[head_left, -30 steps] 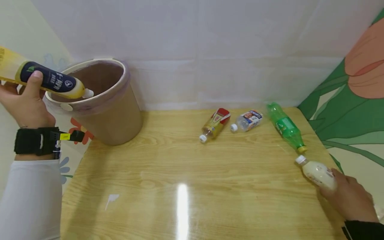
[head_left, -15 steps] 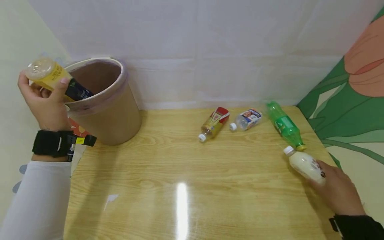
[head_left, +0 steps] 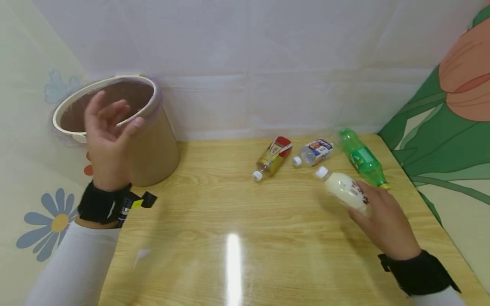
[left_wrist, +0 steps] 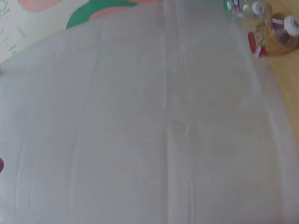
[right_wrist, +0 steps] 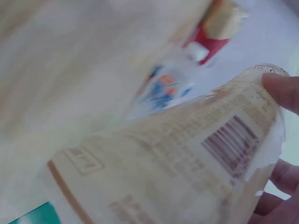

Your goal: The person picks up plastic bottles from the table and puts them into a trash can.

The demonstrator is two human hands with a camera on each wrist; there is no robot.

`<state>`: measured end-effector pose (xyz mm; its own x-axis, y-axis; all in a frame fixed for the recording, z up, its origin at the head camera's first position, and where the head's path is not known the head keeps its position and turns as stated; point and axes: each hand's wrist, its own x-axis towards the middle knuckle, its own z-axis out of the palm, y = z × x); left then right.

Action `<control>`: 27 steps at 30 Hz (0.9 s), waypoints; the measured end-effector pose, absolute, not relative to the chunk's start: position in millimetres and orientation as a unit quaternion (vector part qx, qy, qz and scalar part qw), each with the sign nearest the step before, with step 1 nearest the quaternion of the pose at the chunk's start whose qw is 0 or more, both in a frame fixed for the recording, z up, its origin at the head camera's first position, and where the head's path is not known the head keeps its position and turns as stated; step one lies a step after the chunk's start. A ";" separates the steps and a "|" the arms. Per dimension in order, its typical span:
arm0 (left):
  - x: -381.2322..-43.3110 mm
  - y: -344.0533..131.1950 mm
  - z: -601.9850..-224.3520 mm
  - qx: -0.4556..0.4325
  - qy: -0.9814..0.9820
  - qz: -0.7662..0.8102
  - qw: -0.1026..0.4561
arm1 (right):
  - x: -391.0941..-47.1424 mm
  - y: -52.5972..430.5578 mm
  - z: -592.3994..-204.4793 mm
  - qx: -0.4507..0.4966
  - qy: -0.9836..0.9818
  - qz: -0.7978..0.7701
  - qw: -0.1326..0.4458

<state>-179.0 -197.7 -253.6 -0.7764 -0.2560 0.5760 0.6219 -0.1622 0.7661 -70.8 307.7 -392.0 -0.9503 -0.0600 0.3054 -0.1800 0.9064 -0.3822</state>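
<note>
Leftward over the bench [head_left: 268, 238], in the head view, the right hand [head_left: 384, 221] has brought the milky bottle [head_left: 346, 190], gripping its rear end; that off-centre hold could let it slip. The emptied left hand [head_left: 109, 148] hangs, fingers loosely bent, before the bin [head_left: 157, 148]. Left wrist view misses the milky bottle; right wrist view alone reveals its barcode [right_wrist: 231, 144].

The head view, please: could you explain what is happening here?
A person's right hand grips a cream-coloured bottle over the table. The left hand, holding nothing, is raised and overlaps the rim of the bin in this view. A red-and-yellow bottle, a clear bottle and a green bottle lie on the table.
</note>
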 end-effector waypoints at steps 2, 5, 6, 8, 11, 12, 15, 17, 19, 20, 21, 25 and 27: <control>-175.1 -178.1 -265.8 -0.185 -0.585 -0.749 0.250 | -75.4 292.8 -385.8 0.079 -0.962 0.212 0.156; -168.7 -149.9 -286.7 -0.211 -0.582 -0.766 0.173 | -82.4 271.5 -378.3 0.101 -0.955 0.222 0.167; -166.5 -141.1 -293.9 -0.218 -0.583 -0.768 0.150 | -84.4 265.1 -376.1 0.109 -0.953 0.227 0.170; -162.4 -124.1 -308.1 -0.228 -0.583 -0.773 0.104 | -86.8 252.8 -372.2 0.118 -0.949 0.235 0.174; -156.8 -100.5 -329.3 -0.232 -0.592 -0.771 0.043 | -88.3 236.2 -368.9 0.139 -0.939 0.250 0.189; -154.9 -93.4 -336.4 -0.230 -0.597 -0.768 0.025 | -88.5 230.7 -368.5 0.147 -0.936 0.255 0.194; -148.7 -74.3 -355.9 -0.219 -0.601 -0.768 -0.021 | -89.1 214.3 -369.3 0.172 -0.925 0.269 0.205; -144.2 -63.4 -367.7 -0.212 -0.601 -0.769 -0.047 | -89.0 203.7 -371.2 0.186 -0.920 0.278 0.206; -139.4 -53.5 -378.3 -0.210 -0.596 -0.772 -0.073 | -88.8 193.7 -373.5 0.198 -0.914 0.289 0.206; -137.0 -49.1 -382.8 -0.211 -0.592 -0.773 -0.087 | -88.6 189.2 -374.6 0.204 -0.911 0.293 0.206; -134.8 -45.1 -387.0 -0.213 -0.590 -0.772 -0.098 | -88.4 184.9 -375.5 0.210 -0.908 0.298 0.206; -130.0 -34.1 -397.2 -0.231 -0.559 -0.786 -0.128 | -87.7 170.8 -378.8 0.228 -0.899 0.313 0.205; -129.3 -32.3 -398.8 -0.240 -0.544 -0.793 -0.130 | -87.1 165.3 -380.7 0.236 -0.895 0.320 0.203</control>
<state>-129.3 -32.3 -398.8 -0.8505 0.4682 0.2398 0.0546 -0.3748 0.9255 -87.1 165.3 -380.7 -0.8056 -0.2931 0.5149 -0.5530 0.6840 -0.4758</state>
